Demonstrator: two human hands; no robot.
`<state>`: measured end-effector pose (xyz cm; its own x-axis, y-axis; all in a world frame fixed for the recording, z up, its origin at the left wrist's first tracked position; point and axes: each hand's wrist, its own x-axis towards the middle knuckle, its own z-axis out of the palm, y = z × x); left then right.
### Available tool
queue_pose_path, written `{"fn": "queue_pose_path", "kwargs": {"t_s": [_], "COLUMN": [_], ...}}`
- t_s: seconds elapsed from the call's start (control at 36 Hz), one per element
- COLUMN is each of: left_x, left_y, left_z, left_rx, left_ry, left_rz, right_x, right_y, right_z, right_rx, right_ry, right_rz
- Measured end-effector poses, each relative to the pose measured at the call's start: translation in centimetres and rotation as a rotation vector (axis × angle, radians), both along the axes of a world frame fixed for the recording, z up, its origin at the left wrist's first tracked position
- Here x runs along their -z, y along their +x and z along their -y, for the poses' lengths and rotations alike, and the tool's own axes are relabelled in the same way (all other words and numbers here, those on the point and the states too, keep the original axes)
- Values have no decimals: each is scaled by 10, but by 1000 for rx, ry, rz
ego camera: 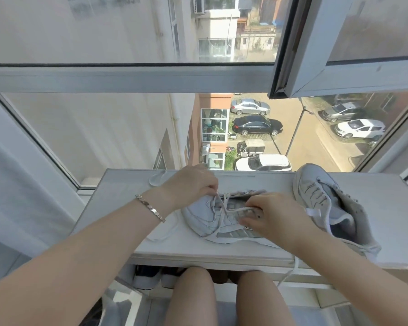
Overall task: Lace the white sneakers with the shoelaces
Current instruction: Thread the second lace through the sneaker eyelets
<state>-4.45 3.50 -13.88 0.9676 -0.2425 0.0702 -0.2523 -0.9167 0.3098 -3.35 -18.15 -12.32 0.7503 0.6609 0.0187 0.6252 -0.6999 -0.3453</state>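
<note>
A white sneaker (pixel 205 220) with grey side stripes lies on the white shelf (pixel 118 191), toe pointing left. A white shoelace (pixel 222 209) crosses over its eyelets. My left hand (pixel 191 182) pinches one lace end above the toe side. Over the tongue, my right hand (pixel 269 215) pinches the other stretch of lace. A second white sneaker (pixel 325 196) lies on its side at the right; its loose lace (pixel 290 271) hangs over the shelf's front edge.
Behind the shelf is a large window, with an open sash (pixel 316 67) overhead at the right. My bare knees (pixel 193 292) sit under the shelf. Dark and white shoes (pixel 149 278) stand on the floor below.
</note>
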Motion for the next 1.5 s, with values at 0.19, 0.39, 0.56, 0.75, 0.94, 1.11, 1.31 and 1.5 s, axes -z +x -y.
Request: {"fn": "queue_pose_path", "kwargs": {"t_s": [0.19,0.39,0.56,0.75,0.94,1.11,1.31,1.5], "left_x": [7,-5,-9,1,14,-2,-4,-14], "left_y": [-4,-5,-12,-19,-22,-29,-35,-39], "left_z": [-6,-33,-47,-55,-38,-57,-61,-53], "left_rx": [-75,-222,-397,-348,-410,-332,-218,-220], "left_ry": [-297,-274,-715,-470,-530,-945,-780,-492], "left_rz": [4,-147,-491,-443,-176,-678,-717,-546], "right_x": [4,5,4,7,9,3,7,10], "right_y": [1,-2,0,0,-2,7,13,12], "right_z": [2,-12,-16,-19,-18,-4,6,12], "right_rx": [21,12,53,32,34,46,22,-12], "right_ry": [188,220,218,180,277,284,331,368], "right_rz": [-43,-37,-128,-105,-120,-170,-208,-212]}}
